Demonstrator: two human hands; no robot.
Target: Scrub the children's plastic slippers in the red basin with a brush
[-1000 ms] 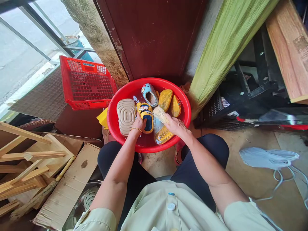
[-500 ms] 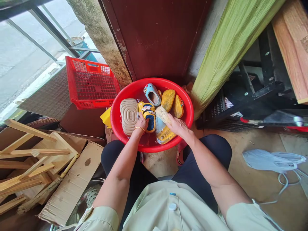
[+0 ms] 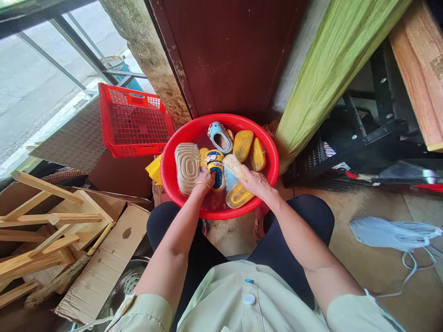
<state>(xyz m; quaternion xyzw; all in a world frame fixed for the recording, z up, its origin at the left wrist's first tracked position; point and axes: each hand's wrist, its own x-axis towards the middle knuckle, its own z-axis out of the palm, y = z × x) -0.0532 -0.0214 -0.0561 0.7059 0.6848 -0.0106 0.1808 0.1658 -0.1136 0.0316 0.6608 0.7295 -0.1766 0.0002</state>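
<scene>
The left hand (image 3: 207, 179), gold bangle at the wrist, is curled tight over a child's navy-and-yellow cartoon slipper (image 3: 216, 169), fingers wrapped across it, low in a red plastic basin (image 3: 273, 168) toward the near edge. That slipper looks like moulded foam: light, soft and likely to flex under pressure, and slick once wet, so a firm hold around its body looks the safest bet, rather than a pinch at the edge.

Over to the right hand (image 3: 255, 183), closed around a scrubbing brush (image 3: 234, 166) with pale, stiff-looking bristles showing past the fingers. The hands are close but apart, and the brush head sits just beside the slipper, above a pale blue shoe (image 3: 230, 180) with a ridged yellow sole (image 3: 239, 195) near the basin's front rim.

The rest of the footwear fills the shallow water: a beige slipper (image 3: 187, 167) lies sole up by the left edge, a light blue clog (image 3: 220, 137) sits at the far edge, and two ridged yellow soles (image 3: 243, 145) lie toward the far right. A strip of yellow material (image 3: 154, 169) pokes out beyond the left rim, and a red plastic crate (image 3: 134, 122) leans behind the basin's far left side, with flattened cardboard (image 3: 107, 260) lower left.
</scene>
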